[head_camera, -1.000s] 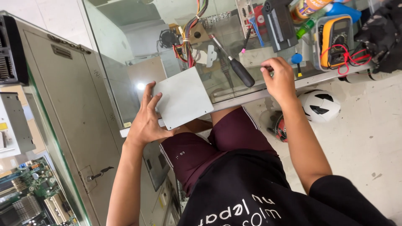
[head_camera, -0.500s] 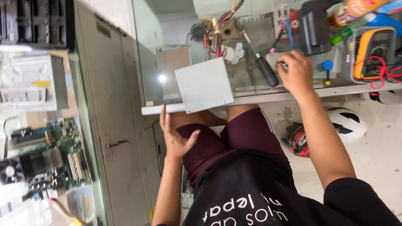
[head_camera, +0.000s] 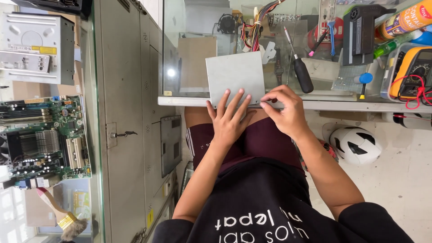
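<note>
Both my hands on the grey metal box [head_camera: 235, 74], casing not yet opened.
Left hand [head_camera: 229, 119] flat, fingers spread; right hand [head_camera: 283, 110] pinches its corner at the desk [head_camera: 342, 105] edge; screwdriver [head_camera: 300, 72] untouched.

One head-worn view looks steeply down, close above the glass worktop [head_camera: 315, 105] edge (lap and floor below it)

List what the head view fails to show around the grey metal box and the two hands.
- Grey box: near edge hidden under left hand and right hand.
- Wire bundle: cut off by the top edge.
- Yellow meter: cut off by the right edge.
</note>
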